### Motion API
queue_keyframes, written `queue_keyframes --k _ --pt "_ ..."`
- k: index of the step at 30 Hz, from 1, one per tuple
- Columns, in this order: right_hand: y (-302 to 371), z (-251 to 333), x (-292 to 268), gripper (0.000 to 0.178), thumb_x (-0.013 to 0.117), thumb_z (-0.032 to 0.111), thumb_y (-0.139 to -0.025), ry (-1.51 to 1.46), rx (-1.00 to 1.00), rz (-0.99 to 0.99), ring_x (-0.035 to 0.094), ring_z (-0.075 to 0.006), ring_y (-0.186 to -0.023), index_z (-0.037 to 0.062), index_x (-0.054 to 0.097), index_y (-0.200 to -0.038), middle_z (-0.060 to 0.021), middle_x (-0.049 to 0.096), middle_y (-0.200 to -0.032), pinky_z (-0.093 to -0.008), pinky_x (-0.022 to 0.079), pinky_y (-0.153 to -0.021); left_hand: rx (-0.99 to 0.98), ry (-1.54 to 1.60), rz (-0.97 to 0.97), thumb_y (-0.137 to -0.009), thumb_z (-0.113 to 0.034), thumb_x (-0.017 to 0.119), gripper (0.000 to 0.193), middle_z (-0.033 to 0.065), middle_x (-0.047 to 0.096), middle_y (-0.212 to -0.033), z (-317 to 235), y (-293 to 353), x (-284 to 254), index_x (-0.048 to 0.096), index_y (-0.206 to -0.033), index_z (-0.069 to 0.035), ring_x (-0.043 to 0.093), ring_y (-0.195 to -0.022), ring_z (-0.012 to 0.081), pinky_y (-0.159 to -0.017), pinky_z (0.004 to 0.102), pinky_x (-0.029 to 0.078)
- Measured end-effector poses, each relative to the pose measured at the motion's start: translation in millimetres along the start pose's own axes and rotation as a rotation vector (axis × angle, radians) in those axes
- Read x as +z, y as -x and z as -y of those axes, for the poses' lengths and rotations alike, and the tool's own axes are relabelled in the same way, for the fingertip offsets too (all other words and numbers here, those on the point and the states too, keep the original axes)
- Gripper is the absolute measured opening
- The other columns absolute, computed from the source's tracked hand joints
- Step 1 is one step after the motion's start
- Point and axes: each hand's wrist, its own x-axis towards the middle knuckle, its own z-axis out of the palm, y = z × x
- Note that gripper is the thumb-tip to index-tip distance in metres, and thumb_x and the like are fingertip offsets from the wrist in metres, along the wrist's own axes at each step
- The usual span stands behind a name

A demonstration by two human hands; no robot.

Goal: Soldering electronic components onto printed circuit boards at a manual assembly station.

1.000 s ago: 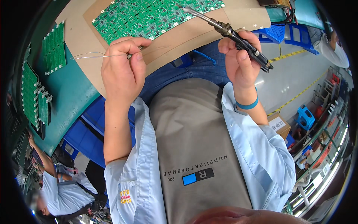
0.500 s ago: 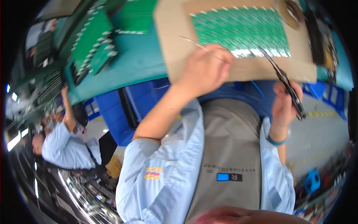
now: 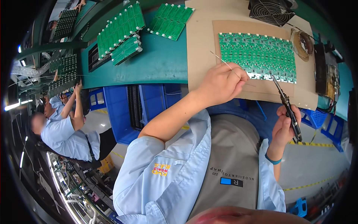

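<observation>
A green panel of circuit boards (image 3: 257,54) lies on brown cardboard in front of me, its near edge toward my body. My left hand (image 3: 220,84) is closed at the panel's near left corner, pinching a thin silvery wire (image 3: 220,59) that looks like solder. The wire's far end sticks up past the panel's left side. In my right hand (image 3: 284,125), the fingers wrap around a dark soldering iron (image 3: 287,104). Its tip points at the panel's near edge, right of the middle; whether it touches cannot be made out.
More green panels (image 3: 125,28) are stacked at the far left of the teal bench (image 3: 164,56). A black fan (image 3: 271,12) stands behind, with a tape roll (image 3: 302,42) and dark equipment (image 3: 328,74) at the right. Blue bins (image 3: 115,112) sit below; a co-worker (image 3: 65,132) works at left.
The picture has sharpened, and the whole scene sits lower in it, as my head has shifted. Both hands keep their holds on the wire and the iron, near the same panel edge.
</observation>
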Motion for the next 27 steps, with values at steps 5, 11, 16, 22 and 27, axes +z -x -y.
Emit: queue_keyframes --k 5,11,16,22,27 --pt "1 3 1 0.051 0.077 0.03 -0.098 0.024 -0.018 -0.015 0.061 -0.0248 -0.087 -0.0005 0.059 -0.135 -0.0156 0.064 -0.103 -0.0344 0.05 -0.08 -0.042 0.047 0.025 -0.084 0.002 0.07 0.025 0.0023 0.076 -0.1 2 -1 -3 0.066 -0.106 -0.008 0.072 -0.093 0.0249 -0.081 0.0362 0.057" --pt "-1 14 26 0.049 0.079 0.021 -0.097 0.13 -0.079 -0.035 0.072 -0.0258 -0.089 -0.0053 0.06 -0.135 -0.0229 0.071 -0.117 -0.0338 0.06 -0.082 -0.146 0.055 0.082 -0.082 0.005 0.07 0.026 0.0057 0.076 -0.099 1 -10 -21 0.069 -0.104 -0.009 0.071 -0.091 0.0255 -0.081 0.0361 0.057" --pt "0 16 27 0.046 0.081 0.021 -0.095 0.179 -0.121 -0.042 0.072 -0.027 -0.089 -0.006 0.064 -0.129 -0.0199 0.072 -0.115 -0.0338 0.059 -0.081 -0.134 0.124 0.076 -0.086 0.009 0.067 0.022 0.0059 0.076 -0.101 13 0 -7 0.065 -0.104 -0.004 0.072 -0.091 0.0229 -0.078 0.0334 0.057" --pt "4 25 23 0.045 0.085 0.018 -0.09 0.263 -0.13 0.031 0.073 -0.0283 -0.091 -0.0062 0.069 -0.124 -0.0192 0.073 -0.114 -0.0335 0.059 -0.081 -0.082 0.11 0.053 -0.091 0.011 0.064 0.018 0.0058 0.077 -0.104 13 -2 -6 0.059 -0.104 -0.001 0.073 -0.087 0.0203 -0.072 0.0296 0.056" --pt "3 31 22 0.046 0.088 0.013 -0.083 0.438 -0.176 0.085 0.073 -0.0287 -0.093 -0.0057 0.071 -0.121 -0.0192 0.075 -0.114 -0.0342 0.059 -0.083 -0.083 0.075 0.087 -0.093 0.009 0.064 0.017 0.0056 0.077 -0.105 14 0 -10 0.056 -0.105 -0.001 0.074 -0.084 0.019 -0.069 0.0278 0.056"
